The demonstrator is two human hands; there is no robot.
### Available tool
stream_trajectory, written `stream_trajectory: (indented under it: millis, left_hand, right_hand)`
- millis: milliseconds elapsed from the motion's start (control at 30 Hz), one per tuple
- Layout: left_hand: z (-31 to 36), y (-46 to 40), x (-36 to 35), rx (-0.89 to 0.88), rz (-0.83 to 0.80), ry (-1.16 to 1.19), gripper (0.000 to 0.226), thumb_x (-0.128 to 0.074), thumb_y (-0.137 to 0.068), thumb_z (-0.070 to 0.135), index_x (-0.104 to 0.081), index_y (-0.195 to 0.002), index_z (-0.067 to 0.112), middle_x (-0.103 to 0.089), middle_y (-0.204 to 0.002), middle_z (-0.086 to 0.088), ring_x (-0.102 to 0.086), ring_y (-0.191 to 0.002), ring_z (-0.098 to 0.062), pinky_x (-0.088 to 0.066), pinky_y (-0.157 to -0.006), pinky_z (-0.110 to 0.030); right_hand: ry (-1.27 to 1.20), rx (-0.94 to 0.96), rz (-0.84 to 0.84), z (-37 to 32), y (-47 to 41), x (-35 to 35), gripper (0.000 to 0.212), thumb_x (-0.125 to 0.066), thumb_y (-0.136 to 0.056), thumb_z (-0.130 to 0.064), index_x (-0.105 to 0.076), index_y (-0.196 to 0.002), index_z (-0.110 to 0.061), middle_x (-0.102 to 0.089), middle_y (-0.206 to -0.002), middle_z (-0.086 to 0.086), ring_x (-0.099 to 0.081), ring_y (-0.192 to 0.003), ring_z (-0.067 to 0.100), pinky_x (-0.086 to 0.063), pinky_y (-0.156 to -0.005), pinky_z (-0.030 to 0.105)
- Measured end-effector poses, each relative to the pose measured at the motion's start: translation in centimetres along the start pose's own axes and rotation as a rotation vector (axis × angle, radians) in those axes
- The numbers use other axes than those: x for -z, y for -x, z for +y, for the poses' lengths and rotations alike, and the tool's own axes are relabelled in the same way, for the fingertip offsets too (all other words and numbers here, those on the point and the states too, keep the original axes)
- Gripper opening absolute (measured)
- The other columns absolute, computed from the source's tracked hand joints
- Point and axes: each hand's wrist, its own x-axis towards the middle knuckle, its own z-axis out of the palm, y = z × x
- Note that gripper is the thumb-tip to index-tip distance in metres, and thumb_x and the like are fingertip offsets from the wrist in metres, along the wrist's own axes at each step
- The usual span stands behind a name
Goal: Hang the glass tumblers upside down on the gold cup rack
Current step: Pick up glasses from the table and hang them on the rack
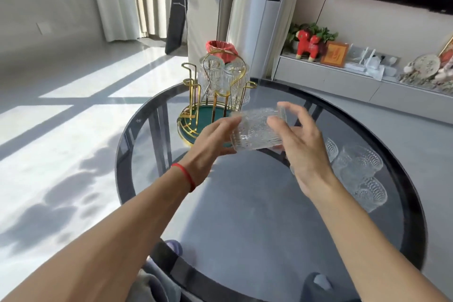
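A gold cup rack [193,95] with a green tray base stands at the far side of the round glass table [245,203]. Two glass tumblers [224,76] hang upside down on its right-hand pegs; the left pegs are bare. Just in front of the rack, a ribbed glass tumbler [255,130] lies on its side in the air, held between both hands. My left hand [210,142] grips its left end. My right hand [299,144] holds its right side with fingers spread. Three more tumblers [360,174] stand on the table to the right.
The table has a dark rim [122,154] and a see-through top. A red-lined bin [220,49] stands behind the rack. A low shelf [343,76] with ornaments runs along the right wall. My feet in slippers [316,284] show below the table.
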Motion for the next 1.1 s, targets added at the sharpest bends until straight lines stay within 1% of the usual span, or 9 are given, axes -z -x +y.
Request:
stream_trajectory:
  millis: [100,233,300,400,567,733,900,1000,1100]
  left_hand:
    - [-1.0,-0.6,1.7,-0.067,0.163,-0.19,0.051,-0.041,-0.09,0.057,-0.069,-0.114,0.021,-0.073,-0.111,-0.002,-0.065,-0.105,-0.02,-0.053,-0.094,-0.043]
    - [-3.1,-1.5,3.0,-0.168,0.255,-0.807,0.033,-0.06,-0.091,0.034,-0.073,-0.117,0.016,-0.071,-0.119,-0.004,-0.061,-0.113,-0.019,-0.051,-0.1,-0.038]
    - [-3.8,-1.9,3.1,-0.175,0.267,-0.914,0.032,-0.064,-0.089,0.027,-0.073,-0.118,0.018,-0.07,-0.122,-0.006,-0.058,-0.117,-0.022,-0.049,-0.102,-0.041]
    - [-4.2,-2.3,2.5,-0.2,0.282,-1.04,0.036,-0.063,-0.088,0.029,-0.07,-0.121,0.017,-0.067,-0.124,-0.005,-0.056,-0.116,-0.023,-0.05,-0.098,-0.044]
    - [-4.6,-2.6,2.2,-0.219,0.304,-1.169,0.037,-0.059,-0.089,0.031,-0.064,-0.123,0.018,-0.06,-0.116,-0.002,-0.055,-0.104,-0.022,-0.051,-0.088,-0.041]
    - [-4.9,-2.7,1.5,-0.173,0.327,-1.217,0.033,-0.054,-0.088,0.028,-0.061,-0.118,0.017,-0.055,-0.11,-0.003,-0.052,-0.099,-0.025,-0.049,-0.085,-0.044]
    - [-4.8,-3.0,1.5,-0.163,0.331,-1.238,0.033,-0.053,-0.087,0.026,-0.058,-0.117,0.014,-0.053,-0.109,-0.005,-0.049,-0.098,-0.027,-0.048,-0.084,-0.046]
    - [-4.8,-3.0,1.5,-0.165,0.325,-1.243,0.032,-0.053,-0.087,0.026,-0.057,-0.117,0.014,-0.052,-0.108,-0.005,-0.048,-0.097,-0.026,-0.048,-0.082,-0.046]
    - [-4.9,-3.1,1.6,-0.16,0.317,-1.243,0.033,-0.053,-0.088,0.027,-0.056,-0.119,0.014,-0.052,-0.111,-0.006,-0.047,-0.099,-0.026,-0.049,-0.083,-0.046]
  right_hand:
    - [0.024,0.04,0.03,-1.2,-1.2,0.7,0.051,-0.076,-0.073,-0.063,-0.064,-0.122,-0.052,-0.073,-0.107,0.023,-0.07,-0.102,0.038,-0.059,-0.09,0.048]
    - [0.046,0.185,0.044,-4.9,-3.6,-0.3,0.053,-0.075,-0.077,-0.06,-0.064,-0.127,-0.046,-0.076,-0.108,0.013,-0.072,-0.101,0.025,-0.059,-0.089,0.041]
    - [0.049,0.272,0.037,-7.3,-5.7,-1.9,0.056,-0.074,-0.08,-0.057,-0.063,-0.133,-0.042,-0.073,-0.114,0.015,-0.069,-0.106,0.027,-0.058,-0.092,0.043]
    - [0.083,0.372,0.015,-10.9,-8.8,-5.2,0.057,-0.073,-0.083,-0.054,-0.062,-0.137,-0.038,-0.067,-0.136,-0.004,-0.062,-0.12,0.024,-0.055,-0.101,0.047]
    - [0.244,0.473,-0.087,-13.9,-12.9,-10.4,0.06,-0.071,-0.085,-0.053,-0.061,-0.141,-0.035,-0.06,-0.148,-0.01,-0.054,-0.135,0.018,-0.042,-0.094,0.018]
    - [0.437,0.419,-0.172,-13.1,-16.0,-13.4,0.062,-0.073,-0.086,-0.048,-0.057,-0.144,-0.034,-0.056,-0.154,-0.001,-0.049,-0.143,0.025,-0.037,-0.112,0.03]
    - [0.569,0.358,-0.208,-12.1,-17.3,-15.1,0.064,-0.071,-0.086,-0.053,-0.054,-0.145,-0.035,-0.056,-0.152,0.003,-0.049,-0.141,0.028,-0.038,-0.118,0.044]
    - [0.677,0.364,-0.255,-11.5,-17.6,-15.8,0.061,-0.072,-0.086,-0.055,-0.055,-0.142,-0.036,-0.064,-0.139,0.003,-0.054,-0.133,0.03,-0.039,-0.112,0.043]
    - [0.788,0.369,-0.302,-11.2,-17.9,-16.3,0.062,-0.074,-0.085,-0.054,-0.055,-0.141,-0.035,-0.066,-0.135,0.004,-0.059,-0.125,0.031,-0.037,-0.089,0.034]
